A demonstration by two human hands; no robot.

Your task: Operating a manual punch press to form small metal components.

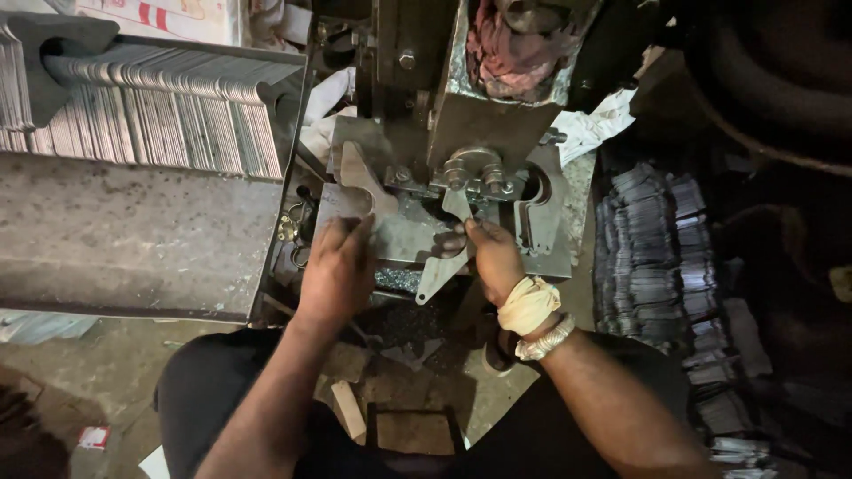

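The right hand (493, 257) pinches a flat metal blank (444, 257) between thumb and fingers, near its upper end, and holds it slanted under the die (475, 173) of the press (417, 80); I think the grip is kept at the edge so that the fingers stay outside the place where the tool comes down. The left hand (337, 270) lies flat on the steel plate (399, 235), fingers pressed together and empty, probably to steady the body and the work. The blank is thin, grey and dull, long, with a narrow neck and a wider rounded lower end that hangs over the plate's front edge. A cloth wrap (527, 304) and a bangle (545, 340) sit on the right wrist. Many similar blanks stand in rows in the tray (151, 106) at the left, and others lie heaped in the pile (657, 257) at the right, both within reach of the hands.
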